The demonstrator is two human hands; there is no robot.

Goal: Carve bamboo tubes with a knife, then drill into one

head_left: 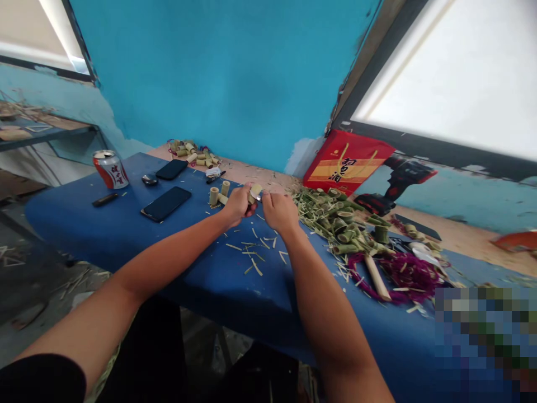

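Note:
My left hand (239,206) is closed round a short piece of bamboo (255,191), held a little above the blue table. My right hand (280,211) is closed on a small knife (257,198); its shiny blade touches the bamboo, and the handle is hidden in my fist. Beside my left hand stand and lie a few cut bamboo tubes (214,196). Below both hands, thin bamboo shavings (257,257) are scattered. Close to the right of my right hand lies a heap of green bamboo pieces and peelings (335,215).
On the blue table (201,285) at left are a drink can (111,169), two phones (166,204) and a black marker-like stick (104,200). More bamboo tubes (195,154) lie by the wall. At right are a red bag (344,162), a cordless drill (394,184) and purple string (413,277).

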